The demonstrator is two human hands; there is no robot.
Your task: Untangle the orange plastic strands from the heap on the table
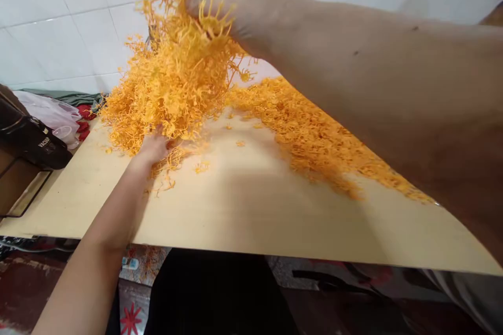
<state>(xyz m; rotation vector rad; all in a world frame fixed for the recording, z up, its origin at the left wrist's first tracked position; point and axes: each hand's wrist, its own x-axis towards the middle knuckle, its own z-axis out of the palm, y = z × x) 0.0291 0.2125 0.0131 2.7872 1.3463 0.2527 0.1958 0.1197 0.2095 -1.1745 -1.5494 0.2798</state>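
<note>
A: What does the right hand point(243, 5) hold?

B: It is raised near the top of the view, fingers curled shut around a clump of orange strands point(204, 21). The clump hangs down from the fist and joins the tall heap point(168, 84) beneath it, so the lifted strands trail rather than come clear. Held this high, the tangle appears to be drawn apart under its own weight.

A: And the left hand point(155, 146)?

B: It lies low on the board point(243, 209), at the near foot of the heap, fingers pushed in among the lowest strands. How far they are spread or closed cannot be told; the strands cover the fingertips. Placed so, it seems to steady the base of the heap while the other hand pulls upward.

A: Where does the rest of the material lie?

B: A flatter band of strands point(314, 136) runs along the board to the right, passing under the right forearm, apart from the heap by a narrow bare strip. A few loose bits point(202, 167) lie just beside the left hand.

A: What surrounds the board?

B: A white tiled wall point(70, 15) behind; at the left edge, a dark box point(31, 138) and a pale bag point(55, 112).
</note>
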